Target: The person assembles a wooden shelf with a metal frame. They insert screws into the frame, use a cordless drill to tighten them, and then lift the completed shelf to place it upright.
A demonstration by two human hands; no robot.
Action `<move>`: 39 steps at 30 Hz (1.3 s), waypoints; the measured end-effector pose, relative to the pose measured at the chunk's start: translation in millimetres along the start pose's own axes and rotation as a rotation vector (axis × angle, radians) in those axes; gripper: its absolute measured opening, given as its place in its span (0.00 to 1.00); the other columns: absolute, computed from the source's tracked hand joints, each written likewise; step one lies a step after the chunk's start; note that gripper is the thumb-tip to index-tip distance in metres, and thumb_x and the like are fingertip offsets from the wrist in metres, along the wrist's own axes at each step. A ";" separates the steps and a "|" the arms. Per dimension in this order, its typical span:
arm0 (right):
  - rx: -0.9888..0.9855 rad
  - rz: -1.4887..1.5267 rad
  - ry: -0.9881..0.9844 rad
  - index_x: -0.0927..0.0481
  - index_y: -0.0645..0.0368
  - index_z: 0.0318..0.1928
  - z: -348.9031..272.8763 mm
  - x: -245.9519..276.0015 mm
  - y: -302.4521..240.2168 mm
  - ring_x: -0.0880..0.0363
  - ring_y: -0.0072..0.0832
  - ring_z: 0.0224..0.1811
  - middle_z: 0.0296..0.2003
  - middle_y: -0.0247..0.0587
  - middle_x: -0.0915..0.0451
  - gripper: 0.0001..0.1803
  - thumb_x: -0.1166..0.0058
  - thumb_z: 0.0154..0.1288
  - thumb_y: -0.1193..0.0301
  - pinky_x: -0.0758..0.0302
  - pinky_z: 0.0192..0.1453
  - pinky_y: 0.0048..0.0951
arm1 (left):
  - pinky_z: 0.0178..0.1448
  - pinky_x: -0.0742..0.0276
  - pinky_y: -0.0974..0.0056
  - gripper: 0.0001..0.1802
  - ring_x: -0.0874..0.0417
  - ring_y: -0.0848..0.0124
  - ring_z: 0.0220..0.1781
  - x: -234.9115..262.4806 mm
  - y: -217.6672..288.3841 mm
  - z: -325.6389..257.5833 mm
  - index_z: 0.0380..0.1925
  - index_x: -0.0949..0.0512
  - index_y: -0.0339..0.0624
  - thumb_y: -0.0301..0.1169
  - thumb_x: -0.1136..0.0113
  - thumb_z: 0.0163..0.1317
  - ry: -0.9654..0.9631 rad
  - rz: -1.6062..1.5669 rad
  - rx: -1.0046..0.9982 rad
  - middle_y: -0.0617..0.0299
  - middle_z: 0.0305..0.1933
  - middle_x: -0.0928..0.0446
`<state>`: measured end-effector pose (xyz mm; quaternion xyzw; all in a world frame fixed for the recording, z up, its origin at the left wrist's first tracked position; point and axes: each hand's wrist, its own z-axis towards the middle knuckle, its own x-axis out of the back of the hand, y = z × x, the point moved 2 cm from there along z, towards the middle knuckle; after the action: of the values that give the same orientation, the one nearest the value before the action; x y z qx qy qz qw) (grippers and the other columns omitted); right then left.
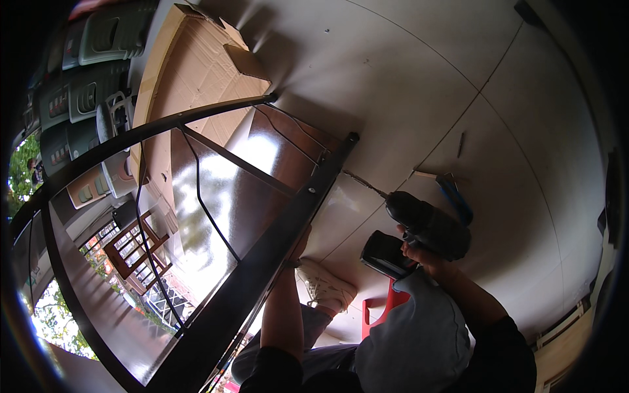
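Note:
My right hand (426, 257) is closed around the grip of a black cordless drill (429, 226). A long bit (363, 183) points from the drill toward the upper left, its tip near the edge of a black metal frame (275, 242). Whether the tip touches the frame cannot be told. My left hand (301, 247) is against the far side of the frame's thick bar, its fingers hidden behind it. Thin bent rods (200, 190) and a flat crossbar (239, 160) span the frame, which stands tilted across the left. A bolt head shows on the thick bar.
On the tiled floor (524, 216) to the right lie a blue-and-black handled tool (455, 196) and a small dark rod (461, 144). An opened cardboard box (196, 72) lies beyond the frame. A red plastic stool (386, 308) is beneath me. Stacked plastic chairs (78, 92) stand at left.

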<state>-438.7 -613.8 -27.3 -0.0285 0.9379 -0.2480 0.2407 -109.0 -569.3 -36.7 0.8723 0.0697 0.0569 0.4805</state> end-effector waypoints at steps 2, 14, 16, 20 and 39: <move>-0.006 -0.024 -0.007 0.23 0.61 0.45 -0.8 0.6 0.1 0.24 0.22 0.39 0.49 0.43 0.24 0.19 0.41 0.49 0.74 0.28 0.49 0.27 | 0.59 0.32 0.65 0.31 0.28 0.70 0.57 2.4 -4.0 -0.4 0.66 0.42 0.47 0.29 0.46 0.64 0.021 -0.006 -0.002 0.56 0.58 0.30; -0.051 0.031 -0.042 0.27 0.60 0.53 -0.1 -2.7 -6.0 0.25 0.21 0.40 0.50 0.40 0.24 0.25 0.42 0.51 0.75 0.28 0.48 0.25 | 0.62 0.32 0.61 0.33 0.27 0.69 0.56 8.8 -14.6 -3.1 0.67 0.44 0.45 0.31 0.44 0.63 0.047 -0.023 -0.008 0.57 0.58 0.31; -0.042 0.046 -0.034 0.26 0.60 0.52 -0.2 -4.7 -13.3 0.25 0.21 0.39 0.48 0.38 0.24 0.24 0.42 0.51 0.76 0.28 0.47 0.25 | 0.63 0.32 0.60 0.32 0.27 0.69 0.56 5.6 -9.9 -1.2 0.66 0.43 0.45 0.29 0.45 0.63 0.070 0.009 0.054 0.57 0.58 0.31; -0.073 0.107 -0.041 0.25 0.59 0.48 0.2 -10.4 -29.0 0.25 0.21 0.36 0.41 0.35 0.23 0.21 0.42 0.49 0.75 0.27 0.44 0.24 | 0.60 0.31 0.63 0.28 0.27 0.72 0.54 -1.0 -0.1 1.2 0.64 0.40 0.44 0.24 0.49 0.63 0.093 0.036 0.057 0.59 0.56 0.30; -0.104 0.169 -0.030 0.24 0.60 0.43 2.0 -17.9 -32.7 0.26 0.20 0.34 0.35 0.33 0.24 0.17 0.42 0.50 0.74 0.29 0.41 0.24 | 0.50 0.31 0.72 0.19 0.28 0.78 0.45 -17.9 25.3 6.1 0.56 0.33 0.39 0.22 0.54 0.63 0.148 0.210 0.107 0.62 0.49 0.28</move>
<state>-424.2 -640.2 -5.4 0.0343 0.9449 -0.1774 0.2730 -124.0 -590.9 -19.2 0.8926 0.0164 0.1673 0.4184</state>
